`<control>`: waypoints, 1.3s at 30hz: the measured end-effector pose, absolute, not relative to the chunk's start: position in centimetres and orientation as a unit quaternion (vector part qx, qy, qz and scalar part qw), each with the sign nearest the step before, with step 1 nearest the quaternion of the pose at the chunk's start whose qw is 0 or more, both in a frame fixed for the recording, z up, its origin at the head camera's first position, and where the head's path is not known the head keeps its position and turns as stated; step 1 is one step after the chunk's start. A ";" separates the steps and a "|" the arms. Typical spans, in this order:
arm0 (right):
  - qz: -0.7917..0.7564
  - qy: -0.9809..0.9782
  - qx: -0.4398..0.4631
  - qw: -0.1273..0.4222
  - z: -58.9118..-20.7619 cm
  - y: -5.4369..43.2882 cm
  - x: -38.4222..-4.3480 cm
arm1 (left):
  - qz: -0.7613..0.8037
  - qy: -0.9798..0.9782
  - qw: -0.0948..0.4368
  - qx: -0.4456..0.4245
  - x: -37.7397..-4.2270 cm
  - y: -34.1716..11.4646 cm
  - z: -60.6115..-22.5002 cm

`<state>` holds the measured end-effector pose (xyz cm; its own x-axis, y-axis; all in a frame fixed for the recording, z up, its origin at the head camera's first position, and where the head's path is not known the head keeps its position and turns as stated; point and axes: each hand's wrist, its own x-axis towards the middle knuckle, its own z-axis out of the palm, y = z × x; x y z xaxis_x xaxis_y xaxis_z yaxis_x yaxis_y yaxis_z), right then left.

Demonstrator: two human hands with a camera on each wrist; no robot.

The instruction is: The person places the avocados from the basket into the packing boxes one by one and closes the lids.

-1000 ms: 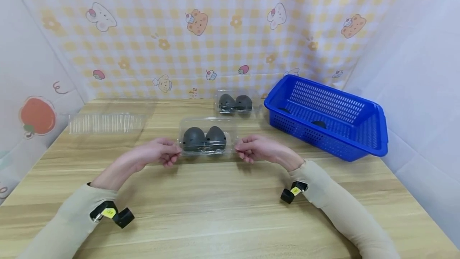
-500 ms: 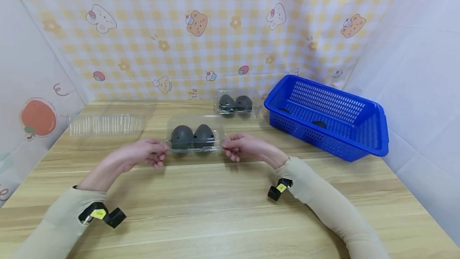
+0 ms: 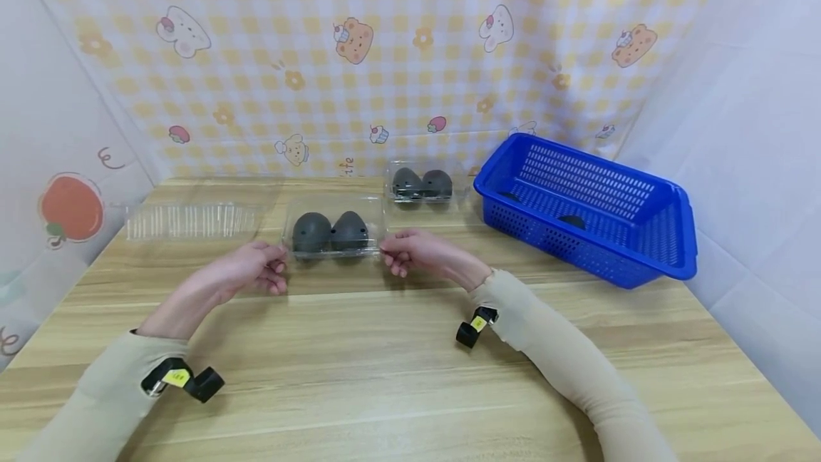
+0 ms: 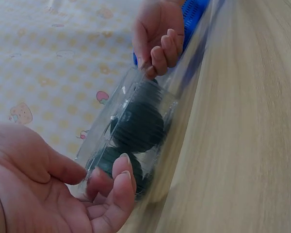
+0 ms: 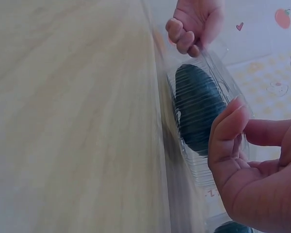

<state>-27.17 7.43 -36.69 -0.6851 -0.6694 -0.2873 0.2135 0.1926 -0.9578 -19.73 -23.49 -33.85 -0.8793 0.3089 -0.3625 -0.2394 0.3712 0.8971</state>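
Observation:
A clear plastic clamshell box holds two dark, egg-shaped things side by side, which look dark green through the ribbed plastic in both wrist views. At its left front corner my left hand pinches the edge between thumb and forefinger, the other fingers loosely bent. My right hand pinches the right front corner likewise. Seen from the right wrist, the right thumb and forefinger meet at the box's edge. The box is close over the table, left of centre.
Behind and to the right stands another clear box with two dark egg-shaped things. A blue slotted basket at the right contains a few dark pieces. Clear ribbed plastic packaging lies at the back left, near the patterned curtain.
Both hands have carried the clamshell box leftward and a little farther back, away from the basket. The second box, the basket and the packaging stay where they were.

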 end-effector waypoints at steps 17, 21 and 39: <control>-0.671 0.663 -0.094 0.319 -36.7 4.8 -28.7 | 0.571 0.802 0.175 -0.025 -22.7 -23.0 -34.6; -0.691 0.654 -0.076 0.298 -36.9 4.1 -29.2 | 0.578 0.799 0.160 -0.035 -23.7 -22.7 -34.7; -0.816 0.535 0.052 0.213 -37.5 1.3 -31.6 | 0.597 0.787 0.130 -0.087 -27.5 -21.6 -34.8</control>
<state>-31.56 1.34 -37.54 -0.9040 -0.2921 -0.3122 0.4027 -0.3359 -0.8515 -27.51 -21.55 -34.76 -0.9514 0.0182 -0.3074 -0.2911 0.2732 0.9169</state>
